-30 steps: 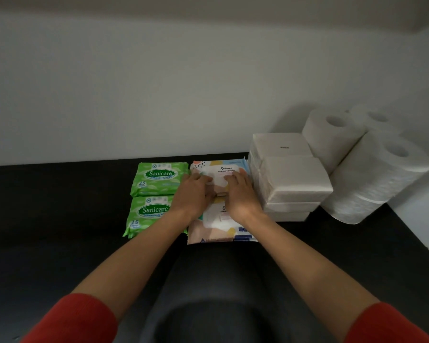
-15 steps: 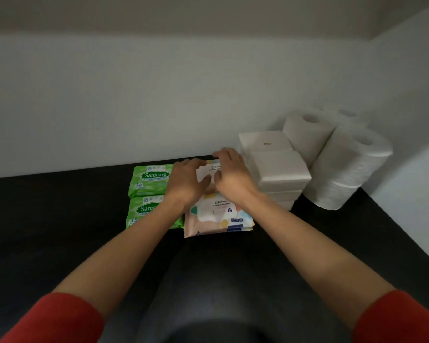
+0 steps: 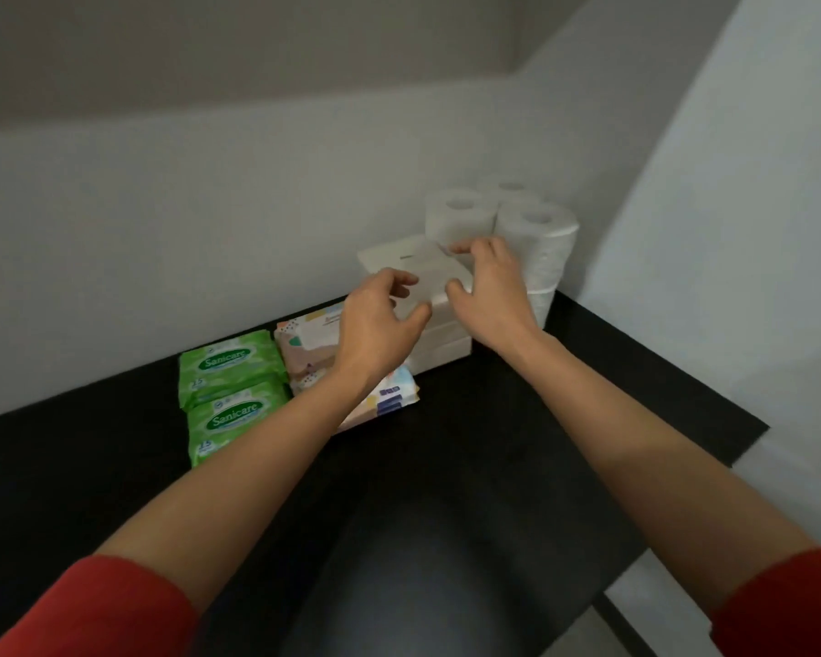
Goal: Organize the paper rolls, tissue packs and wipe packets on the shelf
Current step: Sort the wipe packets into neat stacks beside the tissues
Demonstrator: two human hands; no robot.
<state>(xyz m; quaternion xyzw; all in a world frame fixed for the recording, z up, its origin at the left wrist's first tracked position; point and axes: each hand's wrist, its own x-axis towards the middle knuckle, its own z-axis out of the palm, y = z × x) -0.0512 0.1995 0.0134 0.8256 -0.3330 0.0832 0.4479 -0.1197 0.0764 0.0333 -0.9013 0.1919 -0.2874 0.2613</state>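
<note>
My left hand and my right hand grip the left and right edges of the top white tissue pack. It lies on a stack of white tissue packs at the back right of the black shelf. Three white paper rolls stand in the corner behind the stack. Left of the stack lie two patterned wipe packets, partly hidden by my left forearm. Two green Sanicare wipe packets lie in a column further left.
White walls close the shelf at the back and at the right. The shelf's right front edge drops off near the wall. A dark rounded surface fills the foreground between my forearms.
Both hands left the patterned wipe packets and moved up and right onto the top tissue pack. The view has shifted left and back, so the goods sit further right.
</note>
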